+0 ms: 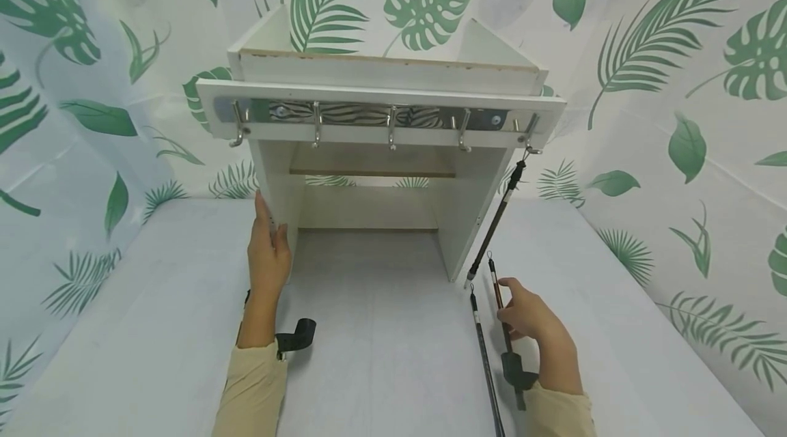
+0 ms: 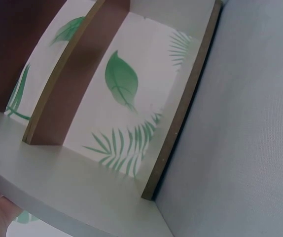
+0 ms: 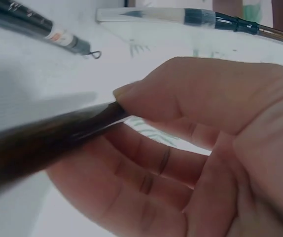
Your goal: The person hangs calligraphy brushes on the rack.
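A white wooden rack (image 1: 381,72) stands on the table, with a row of several metal hooks (image 1: 391,130) along its front board. My left hand (image 1: 267,256) grips its left side panel (image 2: 77,192), thumb inside and fingers outside. From the rightmost hook (image 1: 532,140) hangs a calligraphy brush (image 1: 496,222) by its loop, its bristles under a clear cap (image 3: 151,15). To the right and below, my right hand (image 1: 533,314) pinches a second brush (image 1: 496,285), its loop end pointing toward the rack. A third, dark brush (image 1: 485,362) lies left of that hand, a wire loop at its end.
The white-covered table (image 1: 369,355) runs back to a leaf-printed backdrop (image 1: 645,34). Inside the rack are crosswise boards (image 1: 371,167). Black wrist mounts jut from both arms, one (image 1: 298,334) on the left.
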`<control>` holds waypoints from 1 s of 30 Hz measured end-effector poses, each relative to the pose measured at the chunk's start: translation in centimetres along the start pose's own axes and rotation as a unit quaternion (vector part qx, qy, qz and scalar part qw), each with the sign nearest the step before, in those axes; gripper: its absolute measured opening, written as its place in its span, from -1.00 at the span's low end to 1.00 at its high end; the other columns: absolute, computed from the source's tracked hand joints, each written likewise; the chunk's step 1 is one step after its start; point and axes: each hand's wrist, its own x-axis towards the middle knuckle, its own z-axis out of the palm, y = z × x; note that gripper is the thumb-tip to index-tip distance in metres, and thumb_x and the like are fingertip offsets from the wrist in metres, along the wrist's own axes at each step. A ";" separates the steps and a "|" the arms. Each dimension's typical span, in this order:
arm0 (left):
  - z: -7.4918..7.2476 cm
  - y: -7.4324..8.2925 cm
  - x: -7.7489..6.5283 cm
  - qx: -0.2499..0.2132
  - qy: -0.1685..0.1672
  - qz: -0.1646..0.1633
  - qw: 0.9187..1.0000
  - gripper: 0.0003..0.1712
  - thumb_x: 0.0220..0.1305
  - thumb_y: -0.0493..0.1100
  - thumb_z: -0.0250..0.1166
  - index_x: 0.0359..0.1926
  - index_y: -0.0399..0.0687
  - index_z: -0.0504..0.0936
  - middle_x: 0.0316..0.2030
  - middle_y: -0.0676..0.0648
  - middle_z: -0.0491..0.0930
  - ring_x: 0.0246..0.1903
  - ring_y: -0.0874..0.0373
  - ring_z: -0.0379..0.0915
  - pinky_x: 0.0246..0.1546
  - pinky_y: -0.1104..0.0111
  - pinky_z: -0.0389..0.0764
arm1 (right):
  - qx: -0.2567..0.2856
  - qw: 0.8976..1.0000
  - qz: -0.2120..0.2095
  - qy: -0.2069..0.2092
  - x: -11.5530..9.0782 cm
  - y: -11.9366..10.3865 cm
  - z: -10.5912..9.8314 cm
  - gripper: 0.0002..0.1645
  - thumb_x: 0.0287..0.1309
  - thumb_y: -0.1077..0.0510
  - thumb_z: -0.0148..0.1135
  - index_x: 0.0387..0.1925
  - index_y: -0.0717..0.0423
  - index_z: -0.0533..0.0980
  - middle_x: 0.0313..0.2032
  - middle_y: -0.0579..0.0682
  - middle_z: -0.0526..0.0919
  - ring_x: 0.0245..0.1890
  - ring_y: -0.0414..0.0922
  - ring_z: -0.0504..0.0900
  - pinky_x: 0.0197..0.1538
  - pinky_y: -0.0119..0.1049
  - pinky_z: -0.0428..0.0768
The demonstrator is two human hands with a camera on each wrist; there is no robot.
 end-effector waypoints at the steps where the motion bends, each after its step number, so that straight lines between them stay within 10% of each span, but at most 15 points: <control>1: 0.0 0.0 0.0 0.001 0.000 0.000 1.000 -0.29 0.34 -0.32 -0.06 0.41 -0.19 -0.17 0.23 -0.40 0.19 0.22 -0.29 0.15 0.12 -0.14 0.25 | 0.003 1.000 -0.005 0.001 0.0 0.0 -0.1 -0.22 0.05 0.35 0.07 0.30 0.23 0.01 -0.22 0.33 0.50 -0.45 -0.07 0.60 -0.40 -0.19 0.62; 30: 0.0 0.1 0.0 0.000 0.001 -0.009 1.000 -0.30 0.34 -0.32 -0.06 0.41 -0.21 -0.16 0.19 -0.43 0.23 0.19 -0.31 0.18 0.10 -0.15 0.26 | -0.003 0.988 -0.110 0.108 -3.1 -2.2 -2.1 -0.23 0.15 0.28 0.02 0.34 0.19 -0.06 -0.33 0.19 0.50 -0.48 -0.13 0.58 -0.35 -0.16 0.59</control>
